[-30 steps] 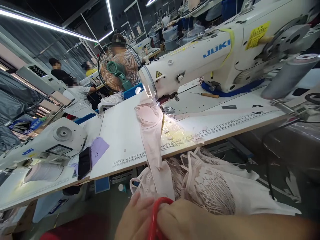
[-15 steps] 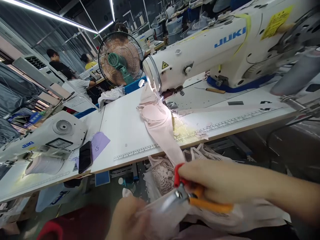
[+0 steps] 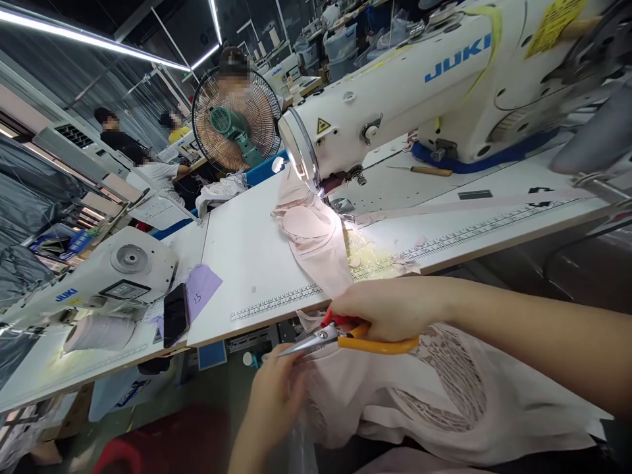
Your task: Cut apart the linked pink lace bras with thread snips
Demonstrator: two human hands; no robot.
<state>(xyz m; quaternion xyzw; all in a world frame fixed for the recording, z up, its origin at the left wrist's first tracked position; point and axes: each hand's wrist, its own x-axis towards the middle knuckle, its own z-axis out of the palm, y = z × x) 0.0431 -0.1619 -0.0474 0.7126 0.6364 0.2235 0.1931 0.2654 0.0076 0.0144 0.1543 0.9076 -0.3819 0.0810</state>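
Observation:
My right hand (image 3: 390, 308) is closed on scissors (image 3: 323, 336) with red and orange handles, their blades pointing left toward my left hand. My left hand (image 3: 276, 395) grips the edge of a pale pink lace garment (image 3: 365, 388) below the table edge; the blade tips end at its fingers. The garment spreads to the right under my right forearm. Another pink piece with a moulded cup (image 3: 309, 227) lies on the table beneath the needle area of the white sewing machine (image 3: 355, 118) and hangs toward my right hand.
A phone (image 3: 176, 316) and a purple paper (image 3: 205, 289) lie at left, beside a second sewing machine (image 3: 133, 260). A fan (image 3: 237, 122) stands behind the table (image 3: 237, 263). An awl (image 3: 429, 171) rests near the machine base. Several people sit farther back.
My right hand and the scissors have moved up and left, and my left hand has risen slightly. More of the lace garment shows at right. A person's head has risen behind the fan.

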